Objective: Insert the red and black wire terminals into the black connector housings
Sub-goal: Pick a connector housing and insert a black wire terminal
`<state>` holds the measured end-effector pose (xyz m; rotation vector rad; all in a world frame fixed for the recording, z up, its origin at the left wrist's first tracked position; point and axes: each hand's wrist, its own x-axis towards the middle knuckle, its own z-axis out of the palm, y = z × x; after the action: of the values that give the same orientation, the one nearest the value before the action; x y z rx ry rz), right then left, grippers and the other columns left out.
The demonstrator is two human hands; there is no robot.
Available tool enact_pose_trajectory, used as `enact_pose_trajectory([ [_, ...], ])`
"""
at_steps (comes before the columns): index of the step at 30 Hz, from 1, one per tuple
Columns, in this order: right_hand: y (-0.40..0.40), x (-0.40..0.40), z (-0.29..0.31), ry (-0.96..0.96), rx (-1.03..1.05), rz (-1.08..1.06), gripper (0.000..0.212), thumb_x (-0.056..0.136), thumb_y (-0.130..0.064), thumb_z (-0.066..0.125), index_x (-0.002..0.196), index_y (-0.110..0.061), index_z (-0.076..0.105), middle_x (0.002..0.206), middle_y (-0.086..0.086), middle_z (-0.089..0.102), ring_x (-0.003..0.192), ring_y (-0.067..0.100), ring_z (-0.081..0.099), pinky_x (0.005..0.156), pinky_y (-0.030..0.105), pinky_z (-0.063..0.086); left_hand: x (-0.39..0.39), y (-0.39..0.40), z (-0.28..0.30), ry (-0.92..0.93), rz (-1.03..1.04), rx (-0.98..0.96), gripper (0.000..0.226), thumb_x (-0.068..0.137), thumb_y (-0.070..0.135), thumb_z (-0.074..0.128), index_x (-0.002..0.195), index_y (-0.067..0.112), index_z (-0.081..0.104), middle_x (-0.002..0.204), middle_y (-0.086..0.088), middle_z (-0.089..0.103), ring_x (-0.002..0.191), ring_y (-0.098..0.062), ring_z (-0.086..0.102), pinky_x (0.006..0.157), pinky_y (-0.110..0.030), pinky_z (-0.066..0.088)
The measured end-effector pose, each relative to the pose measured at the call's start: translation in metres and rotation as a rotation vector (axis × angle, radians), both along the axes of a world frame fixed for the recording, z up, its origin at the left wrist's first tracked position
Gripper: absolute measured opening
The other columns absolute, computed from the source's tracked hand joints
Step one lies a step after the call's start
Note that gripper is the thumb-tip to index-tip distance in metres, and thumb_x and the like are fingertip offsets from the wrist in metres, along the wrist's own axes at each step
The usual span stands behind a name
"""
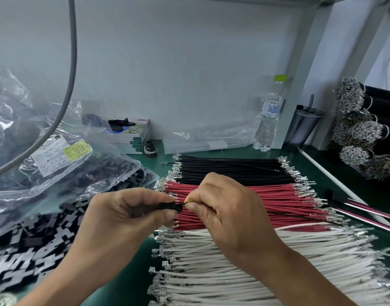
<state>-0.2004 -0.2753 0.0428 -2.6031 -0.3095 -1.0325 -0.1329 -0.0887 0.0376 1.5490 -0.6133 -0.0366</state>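
Nearest, white wires [244, 268] fan across the green tabletop [286, 152], their metal tips running right up to the bottom edge of view. To their left a loose heap of housings [32, 239] spills toward the near left edge. Above the wires, both hands meet: left hand [125, 208] pinches a black housing [167, 206] between thumb and curled fingers, and right hand [225, 206] pinches a thin black wire [300, 215] at the housing's right end, fingers tight. That wire trails off right over the red wires [278, 202]. Behind them lie the black wires [229, 171]. Little bare tabletop shows: a narrow strip between heap and wires, another behind the black wires. Left, a clear bag [63, 164] of housings crowds in. Far back against the wall stand a box [132, 135], a bottle [270, 115] and a cup [302, 127].
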Motion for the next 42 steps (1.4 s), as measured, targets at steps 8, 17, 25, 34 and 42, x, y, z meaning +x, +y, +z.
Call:
enact_pose_trajectory([
  [8,-0.009,-0.004,-0.005,0.171,-0.234,-0.032,0.005,0.085,-0.031,0.079,0.088,-0.027,0.075,0.085,-0.014,0.063,0.079,0.009,0.052,0.061,0.026,0.049,0.018,0.006,-0.006,0.165,0.146,-0.086,0.023,0.064,0.026,0.084,0.087,0.026,0.083,0.081,-0.010,0.080,0.067,-0.025,0.077,0.052,-0.023,0.059],
  [17,-0.012,-0.001,-0.007,0.234,-0.189,-0.093,0.012,0.088,-0.024,0.072,0.083,-0.029,0.062,0.081,-0.016,0.059,0.073,0.006,0.050,0.059,0.022,0.043,0.022,0.005,-0.012,0.258,0.114,-0.125,0.025,0.064,0.024,0.083,0.089,0.019,0.082,0.084,-0.014,0.079,0.069,-0.027,0.077,0.050,-0.023,0.058],
  [25,-0.014,-0.001,-0.009,0.273,-0.169,-0.058,0.004,0.090,-0.034,0.071,0.091,-0.031,0.074,0.090,-0.017,0.063,0.082,0.006,0.055,0.064,0.027,0.051,0.023,0.004,-0.013,0.253,0.109,-0.135,0.025,0.064,0.025,0.082,0.089,0.019,0.082,0.086,-0.014,0.079,0.067,-0.027,0.076,0.048,-0.024,0.057],
  [34,-0.019,-0.003,-0.008,0.181,0.046,-0.106,0.013,0.092,-0.030,0.065,0.092,-0.030,0.078,0.085,-0.019,0.071,0.081,-0.001,0.062,0.067,0.023,0.054,0.019,0.002,-0.009,0.254,0.098,-0.172,0.018,0.071,0.015,0.079,0.089,0.017,0.081,0.086,-0.017,0.079,0.064,-0.027,0.075,0.045,-0.026,0.058],
  [42,-0.019,0.002,-0.013,0.232,0.284,-0.119,0.012,0.080,-0.029,0.084,0.089,-0.034,0.078,0.082,-0.023,0.068,0.085,-0.002,0.065,0.071,0.022,0.052,0.018,0.002,-0.007,0.249,0.112,-0.181,0.019,0.068,0.016,0.080,0.087,0.015,0.081,0.083,-0.017,0.078,0.063,-0.027,0.075,0.046,-0.026,0.058],
])
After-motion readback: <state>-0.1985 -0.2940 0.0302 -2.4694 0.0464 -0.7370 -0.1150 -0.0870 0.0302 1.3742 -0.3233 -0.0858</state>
